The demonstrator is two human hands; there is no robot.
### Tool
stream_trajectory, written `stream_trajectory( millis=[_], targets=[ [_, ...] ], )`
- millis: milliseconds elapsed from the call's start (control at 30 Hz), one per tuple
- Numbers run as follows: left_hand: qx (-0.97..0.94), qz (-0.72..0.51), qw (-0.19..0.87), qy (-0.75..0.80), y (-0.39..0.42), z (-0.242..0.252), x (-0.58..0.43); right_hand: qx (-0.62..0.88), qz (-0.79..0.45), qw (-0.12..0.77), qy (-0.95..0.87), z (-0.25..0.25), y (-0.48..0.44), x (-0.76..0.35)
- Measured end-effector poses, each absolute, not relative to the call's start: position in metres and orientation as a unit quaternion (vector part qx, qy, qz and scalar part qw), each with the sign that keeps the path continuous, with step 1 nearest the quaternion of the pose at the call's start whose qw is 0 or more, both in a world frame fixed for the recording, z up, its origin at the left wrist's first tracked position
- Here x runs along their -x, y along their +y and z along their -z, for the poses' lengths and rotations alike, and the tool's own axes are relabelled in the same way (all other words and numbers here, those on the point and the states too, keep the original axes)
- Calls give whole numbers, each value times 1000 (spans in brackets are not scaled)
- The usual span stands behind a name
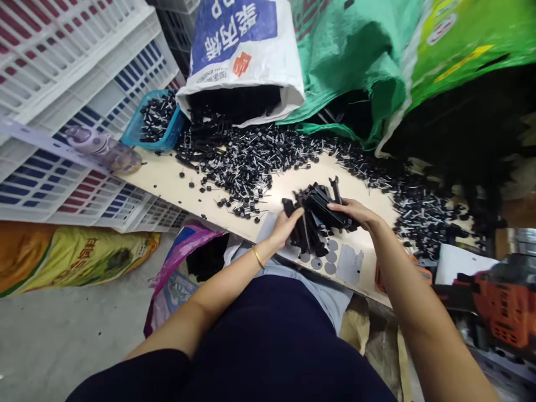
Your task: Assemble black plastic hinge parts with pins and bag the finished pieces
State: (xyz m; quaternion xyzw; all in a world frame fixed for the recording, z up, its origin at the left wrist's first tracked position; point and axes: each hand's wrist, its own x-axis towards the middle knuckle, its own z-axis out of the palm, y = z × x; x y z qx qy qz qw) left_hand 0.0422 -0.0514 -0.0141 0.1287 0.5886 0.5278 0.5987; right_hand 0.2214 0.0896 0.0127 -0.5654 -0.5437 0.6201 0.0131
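A bunch of long black plastic parts (307, 223) lies between my two hands near the front edge of the pale table (364, 192). My left hand (287, 226) is closed round the left side of the bunch, thumb on top. From the right, my right hand (355, 212) grips more of the same parts, with one forked end sticking up. The fingers under the bunch are hidden. Beneath the hands, grey round discs (330, 257) and a grey plate (350, 263) lie at the table edge.
Small black knobs with metal pins (251, 162) are heaped along the back. A blue basket (170, 134) holds more. A white sack (247, 61) and a green sack (355, 56) stand open behind. White crates (84, 84) rise left; an orange power tool (502, 307) sits right.
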Motion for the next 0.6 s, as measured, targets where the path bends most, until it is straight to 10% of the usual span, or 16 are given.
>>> stream_trajectory(
  millis=[300,600],
  targets=[
    [-278,-576,509,576,-39,10,-68,676,-602,142,-401,10,25,-246],
    [-10,-587,700,407,-57,-7,-46,689,-554,164,-437,-11,-33,-208]
  ],
)
